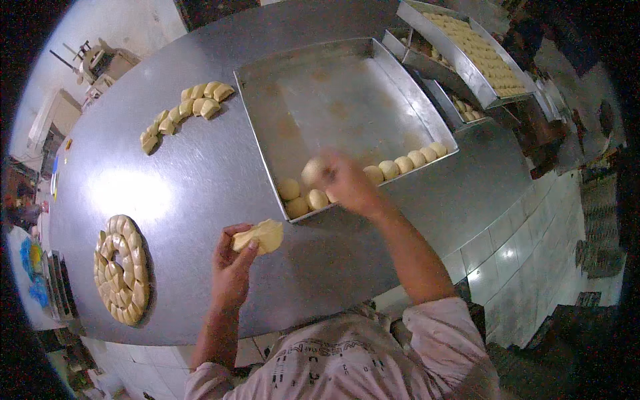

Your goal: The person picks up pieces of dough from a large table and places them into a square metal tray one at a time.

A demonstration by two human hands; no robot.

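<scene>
My left hand (pixel 236 262) pinches a flattened piece of dough (pixel 260 237) above the metal table, just outside the near left corner of a large metal tray (pixel 345 95). Over the tray's near side, my right hand (pixel 350 182), blurred, has its fingers on a round dough ball (pixel 315 171). Along the near wall of the tray runs a row of dough balls (pixel 404 164), partly hidden by my right hand. One more ball (pixel 288 189) lies at the left wall, behind the corner one.
Cut dough pieces (pixel 186 107) lie in a curved line left of the tray. A coiled ring of cut dough (pixel 121 270) rests at the table's left. Beyond the tray's right wall stand stacked metal trays, the top one (pixel 465 55) full of small dough pieces.
</scene>
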